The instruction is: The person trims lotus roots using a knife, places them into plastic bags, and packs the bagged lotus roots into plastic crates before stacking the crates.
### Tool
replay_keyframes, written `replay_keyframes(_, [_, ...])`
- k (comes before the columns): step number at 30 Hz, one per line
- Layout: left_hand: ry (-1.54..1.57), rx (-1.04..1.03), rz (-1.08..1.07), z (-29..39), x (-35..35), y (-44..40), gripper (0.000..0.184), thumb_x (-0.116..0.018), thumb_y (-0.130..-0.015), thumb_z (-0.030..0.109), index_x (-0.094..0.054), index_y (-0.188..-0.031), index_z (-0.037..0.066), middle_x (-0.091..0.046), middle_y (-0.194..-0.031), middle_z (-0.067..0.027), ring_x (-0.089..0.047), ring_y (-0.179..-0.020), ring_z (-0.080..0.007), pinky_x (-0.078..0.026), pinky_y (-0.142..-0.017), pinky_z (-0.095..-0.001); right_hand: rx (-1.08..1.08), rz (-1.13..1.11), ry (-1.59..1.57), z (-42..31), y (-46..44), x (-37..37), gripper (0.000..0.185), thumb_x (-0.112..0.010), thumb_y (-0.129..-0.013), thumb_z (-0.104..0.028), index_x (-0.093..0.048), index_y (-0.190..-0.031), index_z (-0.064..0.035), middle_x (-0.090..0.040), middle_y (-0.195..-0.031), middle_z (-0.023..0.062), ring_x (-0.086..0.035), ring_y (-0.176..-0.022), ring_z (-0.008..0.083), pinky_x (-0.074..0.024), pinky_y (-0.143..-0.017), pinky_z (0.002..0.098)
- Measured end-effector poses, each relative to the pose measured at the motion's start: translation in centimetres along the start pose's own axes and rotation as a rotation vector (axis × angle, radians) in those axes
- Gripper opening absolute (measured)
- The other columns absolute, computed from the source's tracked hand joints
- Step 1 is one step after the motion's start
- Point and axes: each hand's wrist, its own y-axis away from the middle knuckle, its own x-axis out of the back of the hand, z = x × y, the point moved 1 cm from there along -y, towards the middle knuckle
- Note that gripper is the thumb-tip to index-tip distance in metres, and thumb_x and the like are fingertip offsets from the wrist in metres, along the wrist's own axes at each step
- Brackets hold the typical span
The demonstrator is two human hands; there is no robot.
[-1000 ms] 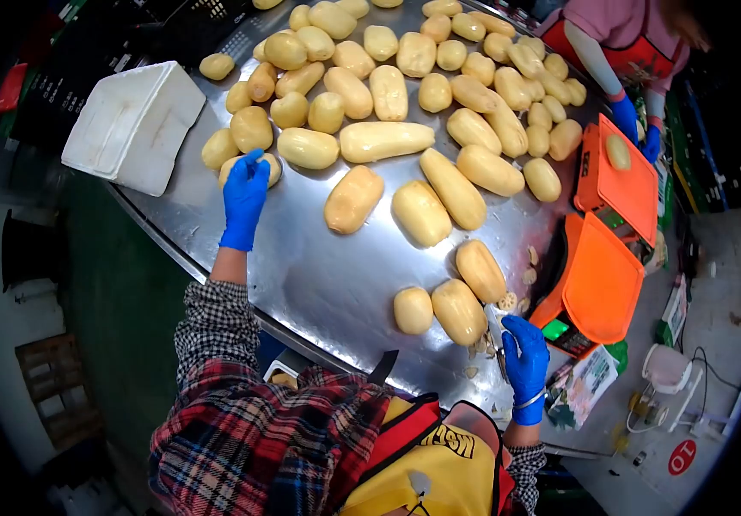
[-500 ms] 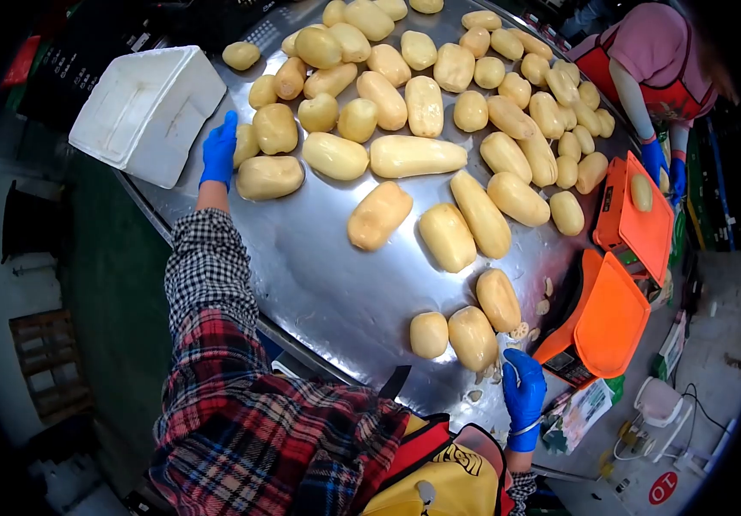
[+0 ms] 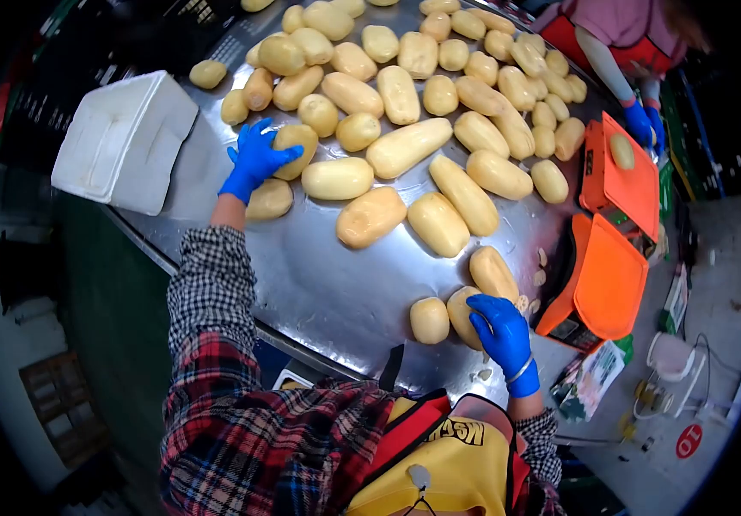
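Observation:
Peeled, pale yellow lotus root pieces lie across a shiny metal table [image 3: 327, 284]. My left hand [image 3: 257, 161], in a blue glove, has its fingers spread at the left of the group; its thumb side touches a rounded lotus root piece [image 3: 297, 148]. Just below that hand lies another piece [image 3: 269, 199], partly covered. Near the front edge, my blue-gloved right hand [image 3: 501, 334] has its fingers curled over a lotus root piece [image 3: 461, 316], hiding its right part. One short piece [image 3: 429, 321] stands on its left, and a longer one [image 3: 492, 273] lies just above it.
A white foam box [image 3: 121, 146] sits tilted at the table's left edge. Two orange-topped scales [image 3: 607, 275] [image 3: 633, 176] stand at the right, with a small lotus root on the farther one. Root scraps [image 3: 538, 277] lie beside them. Another person's blue-gloved hands [image 3: 644, 125] are beyond.
My left hand has moved from beside the foam box onto the lotus roots, fingers spreading. My right hand has moved up and left onto a piece. The view has shifted slightly.

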Motion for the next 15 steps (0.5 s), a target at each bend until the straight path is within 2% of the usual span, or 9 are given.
replay_keyframes(2, [-0.104,-0.128,0.124,3.6,0.3,2.7,0.072,-0.073,-0.062,0.06,-0.065,-0.116,0.014,-0.053,-0.132,-0.0084,-0.035,-0.132,-0.0335,-0.021,-0.11,-0.0486,0.026,0.008,0.018,-0.4,0.5,0.3,0.024,-0.066,-0.079,-0.013,-0.065,-0.102,-0.006,-0.066,-0.099,0.013,-0.061,-0.087,0.0327,-0.0495,-0.076,0.0406])
replay_keyframes(3, [-0.085,-0.176,0.188,4.5,0.4,3.0,0.069,-0.079,-0.059,0.05,-0.063,-0.116,0.014,-0.056,-0.128,-0.0047,-0.035,-0.132,-0.0316,-0.017,-0.11,-0.0507,0.026,0.027,0.017,-0.5,0.4,0.3,0.024,-0.066,-0.079,-0.013,-0.065,-0.102,-0.0061,-0.066,-0.099,0.0128,-0.061,-0.087,0.0327,-0.0495,-0.076,0.0406])
replay_keyframes(5, [0.012,-0.402,0.284,4.6,0.7,2.7,0.071,-0.082,-0.058,0.042,-0.061,-0.119,0.012,-0.057,-0.126,-0.0067,-0.036,-0.13,-0.0321,-0.02,-0.11,-0.0484,0.027,0.075,0.016,-0.4,0.3,0.5,0.023,-0.066,-0.079,-0.014,-0.065,-0.101,-0.0063,-0.066,-0.098,0.0124,-0.061,-0.087,0.0326,-0.0493,-0.076,0.0405])
replay_keyframes(6, [0.082,-0.512,0.296,6.3,1.8,3.3,0.073,-0.085,-0.057,0.031,-0.058,-0.121,0.01,-0.056,-0.126,-0.009,-0.038,-0.13,-0.0322,-0.024,-0.11,-0.0456,0.002,0.07,0.021,-0.3,0.2,0.6,0.026,-0.065,-0.08,-0.014,-0.064,-0.105,-0.0068,-0.066,-0.1,0.0127,-0.061,-0.09,0.0328,-0.0488,-0.079,0.0403])
replay_keyframes(8, [0.281,-0.598,0.245,10.8,3.8,5.3,0.073,-0.085,-0.058,0.028,-0.058,-0.122,0.008,-0.055,-0.127,-0.01,-0.038,-0.129,-0.0322,-0.026,-0.11,-0.0442,0.006,0.117,-0.05,-0.6,-0.7,0.9,0.033,-0.065,-0.081,-0.014,-0.061,-0.113,-0.0071,-0.064,-0.108,0.014,-0.06,-0.098,0.0332,-0.0473,-0.085,0.0402])
replay_keyframes(9, [0.383,-0.644,0.239,13.3,3.7,9.9,0.073,-0.085,-0.058,0.027,-0.058,-0.122,0.007,-0.054,-0.128,-0.0105,-0.039,-0.129,-0.0321,-0.028,-0.11,-0.0434,0.029,0.151,-0.071,-0.7,1.8,0.6,0.037,-0.065,-0.081,-0.014,-0.06,-0.117,-0.0072,-0.063,-0.111,0.0147,-0.059,-0.101,0.0333,-0.0465,-0.088,0.0402])
replay_keyframes(10, [0.465,-0.696,0.176,14.9,3.9,10.5,0.072,-0.085,-0.06,0.024,-0.057,-0.124,0.007,-0.051,-0.132,-0.0099,-0.038,-0.129,-0.0315,-0.027,-0.11,-0.0436,0.02,0.164,-0.14,-1.6,0.7,0.8,0.047,-0.068,-0.081,-0.017,-0.054,-0.125,-0.007,-0.059,-0.119,0.0151,-0.056,-0.109,0.0328,-0.0438,-0.093,0.0396])
replay_keyframes(13, [0.488,-0.84,-0.086,20.6,4.7,14.2,0.08,-0.082,-0.061,0.035,-0.053,-0.131,0.009,-0.046,-0.138,-0.0122,-0.036,-0.132,-0.0324,-0.024,-0.111,-0.0432,0.026,0.298,-0.546,-4.7,-2.4,0.4,0.08,-0.076,-0.075,-0.026,-0.035,-0.141,-0.0059,-0.047,-0.138,0.0152,-0.048,-0.124,0.0294,-0.0359,-0.105,0.0377])
replay_keyframes(15, [0.552,-0.934,-0.223,23.4,3.1,16.9,0.083,-0.082,-0.061,0.039,-0.052,-0.133,0.009,-0.044,-0.139,-0.0156,-0.034,-0.133,-0.0331,-0.023,-0.112,-0.0437,0.112,0.393,-0.776,-6.2,-3.8,-1.1,0.088,-0.081,-0.069,-0.028,-0.035,-0.14,-0.0045,-0.046,-0.138,0.0138,-0.047,-0.124,0.0263,-0.0374,-0.104,0.0367])
